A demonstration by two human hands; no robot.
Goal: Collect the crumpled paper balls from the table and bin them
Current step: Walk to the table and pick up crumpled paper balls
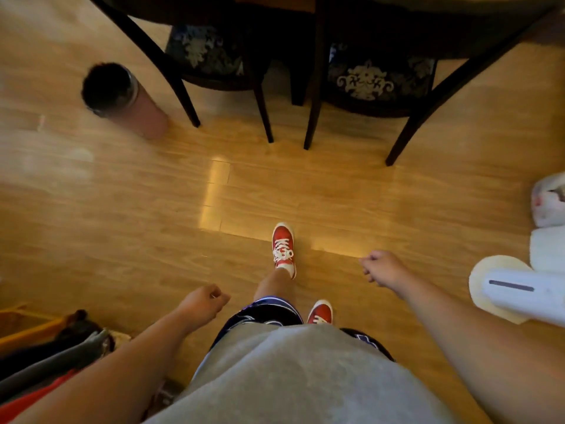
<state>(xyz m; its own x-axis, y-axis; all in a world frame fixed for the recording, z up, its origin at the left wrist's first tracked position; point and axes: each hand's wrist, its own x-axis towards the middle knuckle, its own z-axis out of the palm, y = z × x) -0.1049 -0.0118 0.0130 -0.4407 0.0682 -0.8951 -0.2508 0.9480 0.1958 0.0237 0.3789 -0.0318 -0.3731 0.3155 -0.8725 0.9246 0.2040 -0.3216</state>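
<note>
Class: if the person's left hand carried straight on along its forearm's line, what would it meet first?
In the picture, the left hand lines up with the forward red shoe, but the hand likely hangs higher, so it may pass over it.

**Camera setup: single head view**

One wide-angle camera sat on the person's head and looked forward and steeply down. The grey shirt front [293, 377] lay nearest the lens and filled the bottom edge. The left hand [203, 301] and right hand [382, 267] reached into the lower half. The wooden floor [122, 194] took up the middle. Farthest off, along the top edge, were a chair [204, 53], a second chair [367, 78] and the table [458, 13], with the bin [146, 120] at upper left. Edges were blurred.
</note>
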